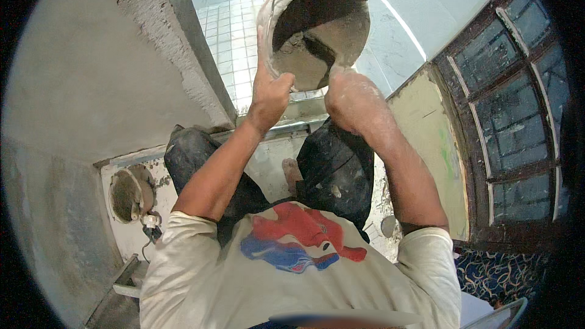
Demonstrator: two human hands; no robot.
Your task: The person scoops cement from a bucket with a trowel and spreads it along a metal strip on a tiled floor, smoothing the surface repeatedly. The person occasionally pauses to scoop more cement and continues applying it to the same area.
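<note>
A round bucket [322, 6] is tilted toward me in front of my knees. Wet grey mortar [298, 70] lies in its lower part, and the far inner wall is in shadow. My left hand [271, 94] grips the left rim, thumb over the edge and fingers along the outside. At the near right rim my right hand [359, 100] is closed in a fist. A dark narrow shape [320, 52] runs from that fist across the mortar; I cannot tell whether it is a tool or a shadow. Whatever the fist holds is hidden.
White tiles [234, 27] lie beyond a raised threshold. A rough plastered wall [79, 61] rises on the left, a dark-framed window [509, 116] on the right. Another bucket [129, 195] stands low at the left beside a white electrical fitting [151, 222]. Patterned fabric [499, 274] lies at lower right.
</note>
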